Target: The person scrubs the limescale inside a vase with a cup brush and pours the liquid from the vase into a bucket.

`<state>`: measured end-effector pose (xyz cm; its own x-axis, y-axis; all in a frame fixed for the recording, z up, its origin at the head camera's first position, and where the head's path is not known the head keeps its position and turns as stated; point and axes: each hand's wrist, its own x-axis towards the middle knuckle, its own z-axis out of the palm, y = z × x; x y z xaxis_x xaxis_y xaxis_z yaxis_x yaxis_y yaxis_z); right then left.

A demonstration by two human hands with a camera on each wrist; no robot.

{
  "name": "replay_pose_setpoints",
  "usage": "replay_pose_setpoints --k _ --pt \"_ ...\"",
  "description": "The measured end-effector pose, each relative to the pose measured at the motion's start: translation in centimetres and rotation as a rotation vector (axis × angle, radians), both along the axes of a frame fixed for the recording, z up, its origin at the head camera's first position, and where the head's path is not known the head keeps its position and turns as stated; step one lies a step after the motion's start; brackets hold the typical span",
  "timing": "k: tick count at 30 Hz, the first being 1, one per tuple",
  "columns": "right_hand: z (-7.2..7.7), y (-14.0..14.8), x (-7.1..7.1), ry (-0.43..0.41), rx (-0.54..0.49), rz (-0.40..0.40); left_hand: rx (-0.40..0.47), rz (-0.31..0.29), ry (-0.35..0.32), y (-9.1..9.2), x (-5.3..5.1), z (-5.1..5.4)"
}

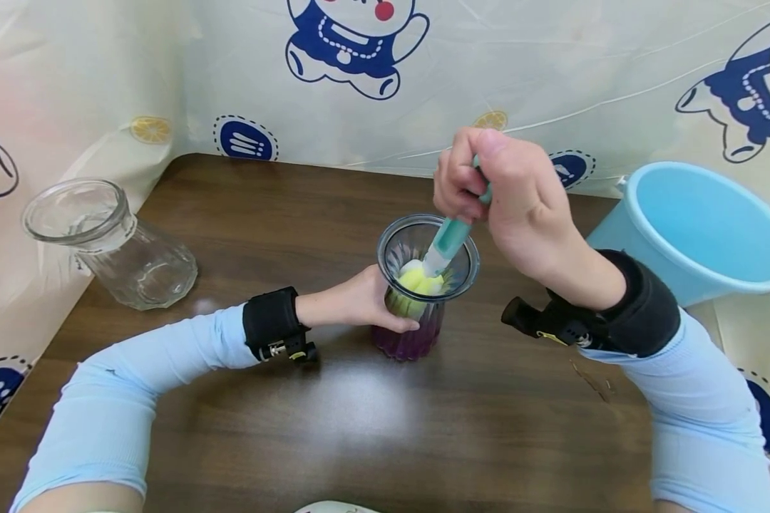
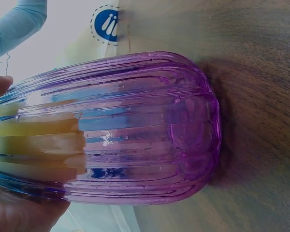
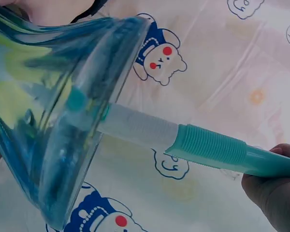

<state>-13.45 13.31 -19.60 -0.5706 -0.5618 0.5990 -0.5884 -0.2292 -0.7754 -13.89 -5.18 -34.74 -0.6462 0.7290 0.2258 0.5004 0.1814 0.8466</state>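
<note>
The right grip (image 1: 513,203), right of centre in the upper half of the head view, is curled firmly round the teal handle of a brush (image 1: 450,241). The handle slants down and left from the fingers, passing through a paler section into the flared mouth of a ribbed glass vase (image 1: 406,343) at the middle of the frame. The brush's yellow-green sponge head (image 1: 421,283) sits inside the vase, below the rim — low and left of the right grip.

The left grip (image 1: 359,298) wraps the vase from its left side, thumb in front, just under the flare. The glass is bluish near the mouth and purple toward the base, which is close to the brown wooden surface (image 1: 334,434); whether they touch is hard to tell.

Farther out, a clear glass jar (image 1: 154,269) stands at the left, well apart from the vase. A light blue bucket (image 1: 638,235) stands at the right edge, near the right wrist's black strap (image 1: 644,313) — and a patterned sheet (image 1: 526,57) hangs behind.
</note>
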Motion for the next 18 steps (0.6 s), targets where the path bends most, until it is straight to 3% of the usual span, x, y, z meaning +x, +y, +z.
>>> replay_pose_setpoints --k 2,4,7,12,15,18 --pt "-2.6 0.7 -2.4 0.024 0.053 0.011 -0.007 0.003 -0.005 0.0 0.0 0.0" --pt "-4.5 1.0 -3.8 0.036 0.118 0.0 -0.013 0.001 -0.018 0.0 0.0 0.1" --pt "-5.9 0.9 -4.3 0.079 0.21 -0.029 -0.02 -0.008 -0.044 -0.1 0.0 0.1" --pt "-2.8 -1.6 0.0 0.101 0.246 -0.174 -0.023 -0.008 -0.063 -0.2 0.2 0.2" --pt "-2.3 -2.3 1.0 0.088 0.298 -0.232 -0.021 -0.016 -0.067 -0.1 0.1 0.2" --pt "-2.6 -2.5 1.0 0.058 0.345 -0.252 -0.012 -0.028 -0.072 -0.1 0.1 0.1"
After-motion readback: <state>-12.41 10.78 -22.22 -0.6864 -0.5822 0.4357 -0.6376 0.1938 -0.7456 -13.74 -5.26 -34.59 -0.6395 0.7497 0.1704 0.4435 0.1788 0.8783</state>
